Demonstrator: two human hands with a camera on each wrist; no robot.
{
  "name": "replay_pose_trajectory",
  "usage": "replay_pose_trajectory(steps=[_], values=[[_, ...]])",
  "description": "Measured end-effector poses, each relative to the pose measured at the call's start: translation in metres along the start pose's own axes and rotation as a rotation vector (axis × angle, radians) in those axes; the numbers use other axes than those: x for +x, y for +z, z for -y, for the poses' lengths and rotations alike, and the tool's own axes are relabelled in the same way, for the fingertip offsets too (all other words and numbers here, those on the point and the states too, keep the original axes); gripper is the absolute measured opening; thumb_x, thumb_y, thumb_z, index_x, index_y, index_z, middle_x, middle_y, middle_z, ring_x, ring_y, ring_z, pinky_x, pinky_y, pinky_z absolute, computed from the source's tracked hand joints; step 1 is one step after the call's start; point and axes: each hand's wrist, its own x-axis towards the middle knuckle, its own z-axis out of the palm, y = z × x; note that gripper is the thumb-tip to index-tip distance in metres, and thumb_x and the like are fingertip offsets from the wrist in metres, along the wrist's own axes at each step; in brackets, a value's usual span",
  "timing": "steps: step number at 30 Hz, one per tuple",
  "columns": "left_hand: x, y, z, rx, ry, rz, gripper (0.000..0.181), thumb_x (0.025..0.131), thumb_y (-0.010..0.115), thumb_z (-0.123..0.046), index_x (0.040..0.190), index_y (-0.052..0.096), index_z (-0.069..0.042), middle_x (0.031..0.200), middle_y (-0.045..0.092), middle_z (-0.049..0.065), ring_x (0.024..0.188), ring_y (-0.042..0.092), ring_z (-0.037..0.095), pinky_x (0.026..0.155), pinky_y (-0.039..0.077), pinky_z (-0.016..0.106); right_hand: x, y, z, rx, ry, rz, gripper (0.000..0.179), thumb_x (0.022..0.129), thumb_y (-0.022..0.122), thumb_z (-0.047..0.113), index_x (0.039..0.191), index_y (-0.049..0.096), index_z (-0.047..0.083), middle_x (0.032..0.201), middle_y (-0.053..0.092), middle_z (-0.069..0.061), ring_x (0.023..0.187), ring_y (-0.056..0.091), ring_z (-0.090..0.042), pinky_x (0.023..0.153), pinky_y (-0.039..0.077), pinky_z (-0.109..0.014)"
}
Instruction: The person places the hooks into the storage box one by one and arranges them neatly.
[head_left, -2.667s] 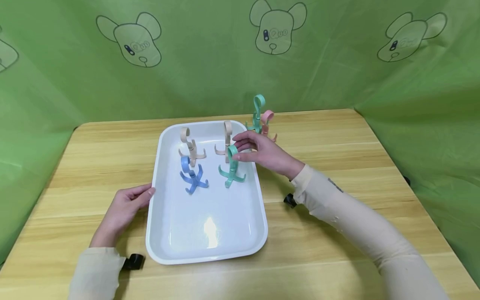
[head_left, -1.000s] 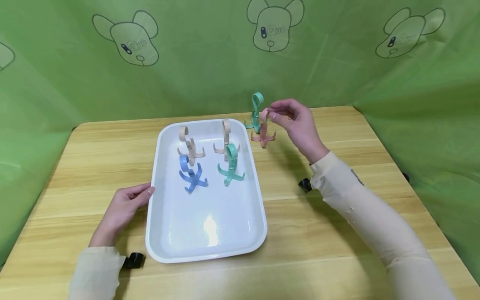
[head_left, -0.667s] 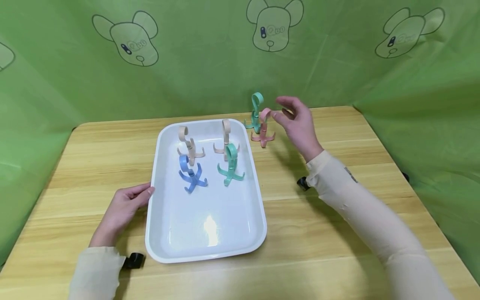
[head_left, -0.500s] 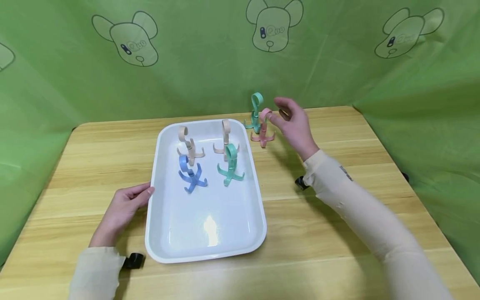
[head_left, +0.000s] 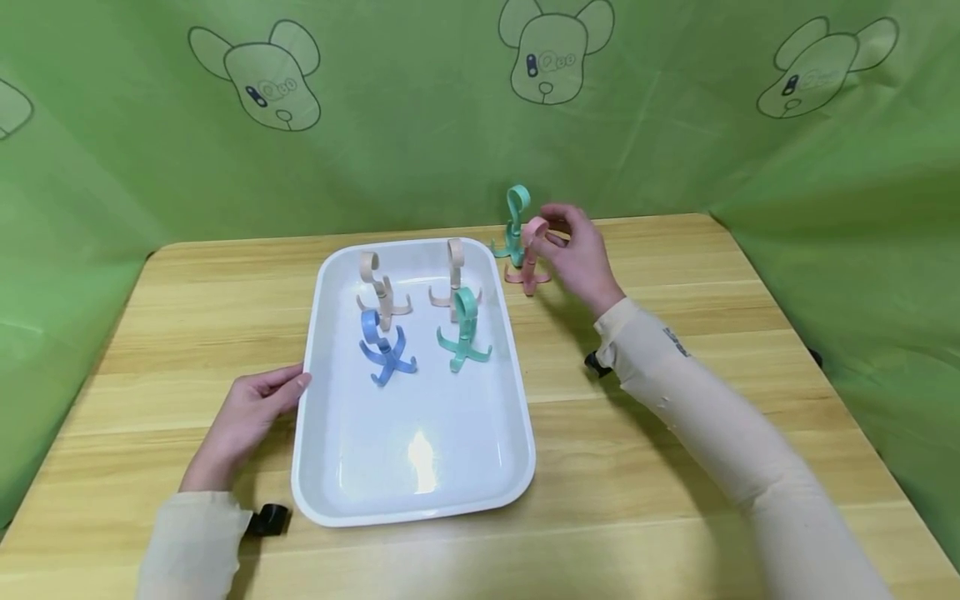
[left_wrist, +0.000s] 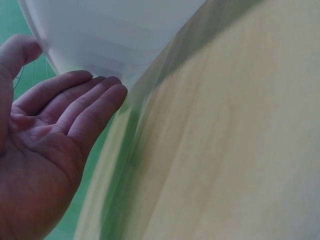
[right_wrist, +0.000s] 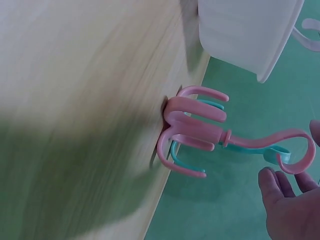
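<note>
At the left side of the white tray [head_left: 416, 433], my left hand [head_left: 251, 412] holds its edge, the thumb on the rim and the straight fingers against the outer wall below. My right hand [head_left: 577, 250] is beyond the tray's right side, thumb and fingers on either side of the top loop of a pink multi-prong hanging hook [right_wrist: 197, 129]. That hook stands upright on the table, and whether the fingers press on it is unclear. Right behind it stands a green hook [head_left: 516, 225]. Inside the tray are a blue hook [head_left: 387, 358] and another green hook [head_left: 464, 329].
Two beige hooks [head_left: 386, 304] stand at the tray's far end. The wooden table [head_left: 637, 500] carries everything. A green curtain [head_left: 420, 150] hangs close behind its far edge. A black wrist fitting [head_left: 268, 521] sticks out from the left sleeve.
My right hand has gone from the green hook in the tray to the pink hook outside it, then drawn closer around its loop. The left hand and tray have stayed put.
</note>
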Motion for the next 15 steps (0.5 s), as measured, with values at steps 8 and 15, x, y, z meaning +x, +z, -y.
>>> replay_pose_trajectory(steps=[8,15], values=[[0.0003,0.0009,-0.0004,-0.006,0.004,0.004,0.052,0.101,0.059,-0.025,0.133,0.05,0.014,0.127,0.056,0.03,0.095,0.068,0.01,0.083,0.055,0.026,0.0008,0.0017,0.0,-0.07,0.015,-0.009,0.047,0.092,0.072,0.014,0.13,0.051,-0.003,0.123,0.052,-0.011,0.115,0.052,-0.021,0.097,0.047,-0.023],[0.0002,0.0014,-0.0003,0.006,0.009,-0.002,0.051,0.101,0.059,-0.025,0.133,0.05,0.014,0.126,0.057,0.03,0.095,0.067,0.009,0.083,0.055,0.026,0.0001,-0.0002,0.0021,-0.097,0.02,-0.009,0.045,0.092,0.072,0.015,0.129,0.053,-0.002,0.122,0.055,-0.012,0.114,0.054,-0.022,0.095,0.048,-0.023]])
